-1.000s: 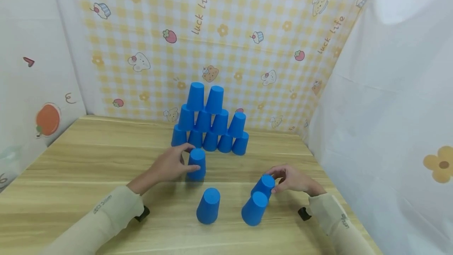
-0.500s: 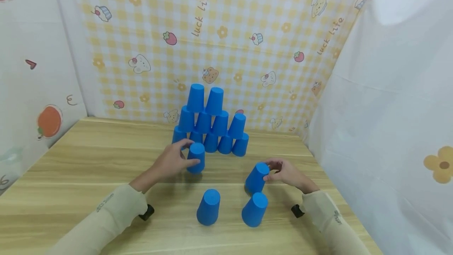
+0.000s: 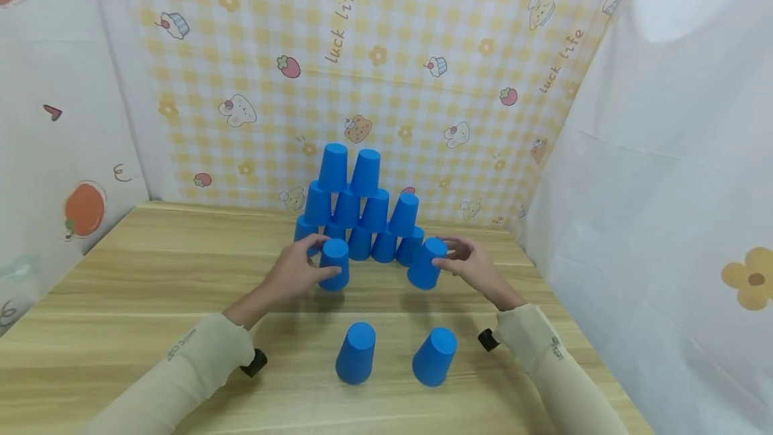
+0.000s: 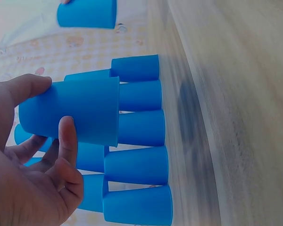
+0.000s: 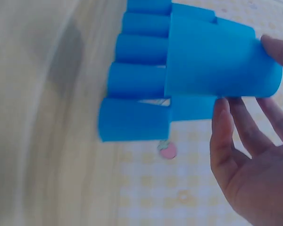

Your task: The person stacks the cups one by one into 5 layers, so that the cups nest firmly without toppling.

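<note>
Blue plastic cups are the items under handling, all inverted, mouth down. Nearest me, two loose cups stand on the wooden table (image 3: pixel 151 274): the near left cup (image 3: pixel 355 352) and the near right cup (image 3: pixel 434 356), apart from each other and untouched.

Beyond them, my left hand (image 3: pixel 294 270) grips the left-held cup (image 3: pixel 335 264), thumb on one side of the wall and fingers curled round the other. The left wrist view confirms this hold (image 4: pixel 73 110). Whether its rim rests on the table or sits just above it, I cannot tell.

My right hand (image 3: pixel 466 262) holds the right-held cup (image 3: pixel 426 263), tilted, with fingertips and thumb on its closed end. It is clear of the table and just beside the right end of the stack. The right wrist view shows the fingers wrapped round that end (image 5: pixel 217 61).

Farthest back, against the checked backdrop (image 3: pixel 423 52), stands the cup pyramid (image 3: pixel 360 203): a bottom row, a second row above, two cups on top.

Assessment: the cups appear light, thin-walled, smooth and slightly flexible. A hard squeeze would likely deform the wall. The best hold is around the upper body near the closed end, with light pressure. The pyramid looks easily toppled by a knock.
</note>
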`<state>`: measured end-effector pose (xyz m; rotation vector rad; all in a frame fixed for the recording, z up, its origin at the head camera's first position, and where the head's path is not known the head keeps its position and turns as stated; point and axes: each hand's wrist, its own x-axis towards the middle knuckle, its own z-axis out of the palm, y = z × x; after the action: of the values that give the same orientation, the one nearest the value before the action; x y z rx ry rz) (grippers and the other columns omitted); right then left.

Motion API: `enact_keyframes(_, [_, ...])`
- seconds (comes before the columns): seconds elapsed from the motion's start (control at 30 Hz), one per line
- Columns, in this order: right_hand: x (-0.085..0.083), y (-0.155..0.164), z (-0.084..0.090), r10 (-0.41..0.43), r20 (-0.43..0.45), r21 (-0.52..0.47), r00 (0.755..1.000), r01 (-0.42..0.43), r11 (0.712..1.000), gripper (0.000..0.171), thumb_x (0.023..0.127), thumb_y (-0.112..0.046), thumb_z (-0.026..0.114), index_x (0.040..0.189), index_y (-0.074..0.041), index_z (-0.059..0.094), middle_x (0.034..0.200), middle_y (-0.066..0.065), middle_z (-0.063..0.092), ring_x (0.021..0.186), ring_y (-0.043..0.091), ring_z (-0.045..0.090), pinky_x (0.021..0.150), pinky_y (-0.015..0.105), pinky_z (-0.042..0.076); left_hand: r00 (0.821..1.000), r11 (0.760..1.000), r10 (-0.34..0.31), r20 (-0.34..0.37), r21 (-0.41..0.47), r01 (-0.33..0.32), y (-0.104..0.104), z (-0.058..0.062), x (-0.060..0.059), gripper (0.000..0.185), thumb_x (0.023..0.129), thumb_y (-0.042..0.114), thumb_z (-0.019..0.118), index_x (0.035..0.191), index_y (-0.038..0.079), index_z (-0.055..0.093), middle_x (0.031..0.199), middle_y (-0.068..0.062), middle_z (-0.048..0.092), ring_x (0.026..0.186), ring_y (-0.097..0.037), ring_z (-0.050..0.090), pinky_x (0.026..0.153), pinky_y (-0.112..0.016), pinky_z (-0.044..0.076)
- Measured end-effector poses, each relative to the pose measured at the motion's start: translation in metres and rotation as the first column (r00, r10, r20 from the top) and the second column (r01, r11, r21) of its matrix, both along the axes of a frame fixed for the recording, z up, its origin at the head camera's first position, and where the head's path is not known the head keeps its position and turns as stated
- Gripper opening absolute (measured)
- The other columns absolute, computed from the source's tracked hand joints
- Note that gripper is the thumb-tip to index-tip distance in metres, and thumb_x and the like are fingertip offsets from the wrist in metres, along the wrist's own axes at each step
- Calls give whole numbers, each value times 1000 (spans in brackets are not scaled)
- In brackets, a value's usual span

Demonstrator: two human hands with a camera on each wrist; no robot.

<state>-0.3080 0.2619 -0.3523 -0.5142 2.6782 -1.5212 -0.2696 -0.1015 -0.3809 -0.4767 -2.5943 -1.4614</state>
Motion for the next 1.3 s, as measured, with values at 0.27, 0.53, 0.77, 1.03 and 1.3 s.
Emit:
enact_keyframes(0.27, [-10, -26, 33, -72, -77, -54, 994, 68, 996, 58, 84, -44, 78, 134, -20, 60, 124, 9, 67, 106, 26, 66, 75, 38, 53, 1000, 1000, 22, 15, 18, -22, 2, -1, 2, 54, 91, 21, 74, 136, 4, 51, 124, -17, 62, 73, -21, 57, 70, -33, 53])
enact_keyframes(0.53, [-23, -54, 58, -148, -92, -115, 985, 137, 984, 61, 82, -49, 78, 134, -22, 60, 123, 6, 66, 109, 25, 66, 80, 41, 54, 998, 998, 52, 19, 26, -52, 1, 1, -1, 54, 90, 21, 74, 136, 3, 50, 127, -19, 60, 77, -23, 58, 74, -36, 54])
enact_keyframes(0.77, [-31, -69, 75, -189, -114, -172, 975, 168, 971, 59, 84, -44, 79, 133, -16, 60, 123, 10, 66, 109, 27, 64, 78, 40, 54, 996, 997, 61, 60, 35, -63, 2, 0, 1, 55, 91, 20, 74, 137, 3, 50, 131, -19, 59, 78, -21, 59, 76, -37, 55])
enact_keyframes(1.03, [-51, -78, 89, -256, -90, -188, 962, 236, 953, 61, 80, -49, 80, 128, -16, 62, 122, 8, 67, 112, 26, 62, 83, 42, 53, 997, 998, 53, 56, 24, -54, 2, 1, 0, 56, 92, 22, 72, 138, 0, 48, 134, -23, 56, 85, -22, 62, 82, -45, 56])
enact_keyframes(1.3, [-72, -90, 92, -284, -63, -199, 957, 267, 943, 61, 81, -42, 81, 131, -15, 61, 127, 11, 65, 115, 28, 62, 91, 47, 53, 996, 998, 49, 70, 34, -51, 5, -3, -2, 58, 91, 26, 74, 138, 4, 49, 134, -19, 57, 98, -29, 61, 85, -46, 55])
